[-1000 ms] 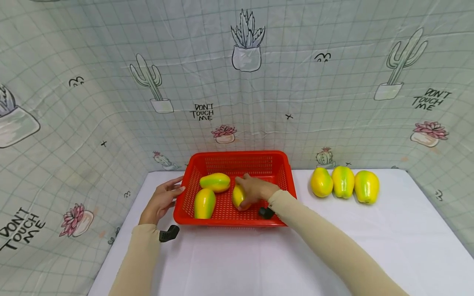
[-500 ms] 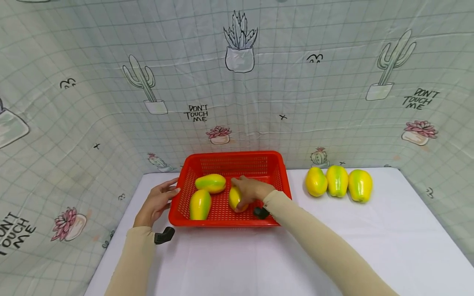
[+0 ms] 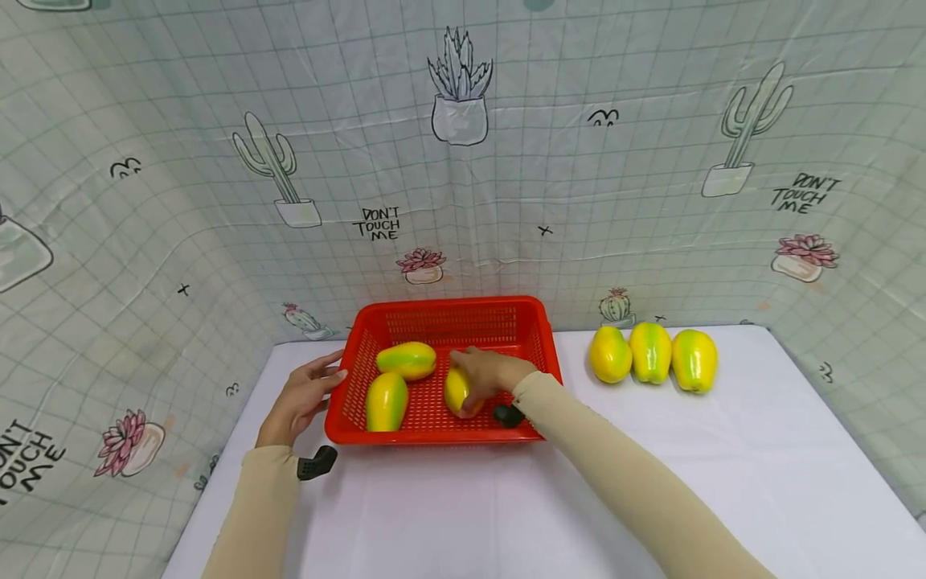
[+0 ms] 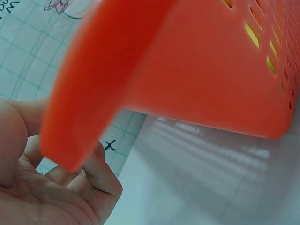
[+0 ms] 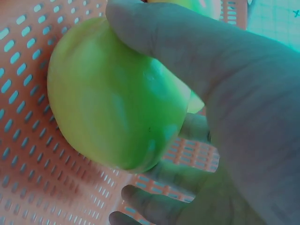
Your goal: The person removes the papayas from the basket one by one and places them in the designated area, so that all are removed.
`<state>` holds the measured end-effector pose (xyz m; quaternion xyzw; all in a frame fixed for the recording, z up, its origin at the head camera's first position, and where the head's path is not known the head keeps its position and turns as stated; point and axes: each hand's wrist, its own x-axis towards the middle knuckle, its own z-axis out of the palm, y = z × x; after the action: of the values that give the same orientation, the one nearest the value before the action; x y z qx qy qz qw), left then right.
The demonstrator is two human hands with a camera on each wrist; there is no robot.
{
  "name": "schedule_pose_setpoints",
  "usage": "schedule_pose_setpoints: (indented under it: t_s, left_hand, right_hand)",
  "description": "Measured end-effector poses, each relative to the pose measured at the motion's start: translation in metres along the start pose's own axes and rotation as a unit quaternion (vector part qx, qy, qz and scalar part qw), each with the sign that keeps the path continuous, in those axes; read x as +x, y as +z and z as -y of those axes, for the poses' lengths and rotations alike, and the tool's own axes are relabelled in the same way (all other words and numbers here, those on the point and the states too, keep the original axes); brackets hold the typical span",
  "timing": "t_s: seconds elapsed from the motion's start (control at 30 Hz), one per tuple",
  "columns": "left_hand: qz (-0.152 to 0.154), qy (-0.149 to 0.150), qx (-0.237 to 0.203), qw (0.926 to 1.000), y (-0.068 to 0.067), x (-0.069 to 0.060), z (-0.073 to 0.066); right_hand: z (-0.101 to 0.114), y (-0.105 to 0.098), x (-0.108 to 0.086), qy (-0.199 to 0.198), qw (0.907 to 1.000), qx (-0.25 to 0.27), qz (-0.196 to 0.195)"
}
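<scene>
A red plastic basket (image 3: 434, 437) stands on the white table with three yellow-green fruits inside. The left hand (image 3: 298, 400) is at the basket's left rim; in the left wrist view its bent fingers (image 4: 104, 176) lie around the outside of that rim (image 4: 89, 93). Inside the basket, the right hand (image 3: 489, 375) grips a fruit (image 3: 457, 391), and the right wrist view shows thumb and fingers around this fruit (image 5: 112, 98). Two more fruits lie in the basket's left half, one at the back (image 3: 407, 361) and one in front (image 3: 387, 402).
Three similar fruits stand in a row on the table right of the basket: one at the left (image 3: 611, 355), one in the middle (image 3: 650, 353) and one at the right (image 3: 694, 361). A patterned cloth (image 3: 506, 193) hangs behind and at both sides.
The whole scene has shifted slightly left in the head view. Both hands keep their places at the basket, and the right hand stays around the same fruit.
</scene>
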<state>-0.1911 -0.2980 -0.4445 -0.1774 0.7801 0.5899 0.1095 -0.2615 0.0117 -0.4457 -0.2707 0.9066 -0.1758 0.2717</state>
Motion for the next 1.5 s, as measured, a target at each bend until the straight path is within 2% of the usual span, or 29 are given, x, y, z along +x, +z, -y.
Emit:
schedule_pose_setpoints:
  t_s: [0.33,0.6,0.77,0.9,1.0,1.17,1.33,1.5]
  left_hand:
    - [0.000,0.005,0.003,1.0000,0.000,-0.001,-0.001]
    - [-0.001,-0.001,0.001,1.0000,0.000,0.000,0.001]
    - [-0.005,-0.004,0.002,1.0000,0.000,0.002,0.001]
    - [-0.002,-0.003,0.002,1.0000,0.000,0.001,0.001]
    - [0.003,0.000,0.000,1.0000,0.000,0.001,0.001]
    - [0.008,0.004,-0.005,0.9999,0.000,0.000,0.001]
    - [0.011,0.005,-0.004,0.9999,0.001,-0.001,0.002]
    - [0.014,0.008,-0.003,0.9999,0.000,-0.002,0.002]
  right_hand:
    - [-0.007,-0.002,-0.003,-0.015,0.9997,0.016,0.005]
    - [-0.016,-0.005,-0.008,-0.047,0.9987,0.021,-0.005]
    - [-0.020,-0.011,-0.021,-0.050,0.9983,0.016,-0.028]
    - [-0.024,-0.017,-0.038,-0.056,0.9962,0.025,-0.063]
    - [-0.027,-0.021,-0.054,-0.072,0.9918,0.040,-0.098]
    - [-0.039,-0.024,-0.081,-0.099,0.9788,0.081,-0.160]
    - [-0.051,-0.026,-0.107,-0.104,0.9652,0.118,-0.208]
    - [-0.068,-0.024,-0.131,-0.103,0.9526,0.132,-0.254]
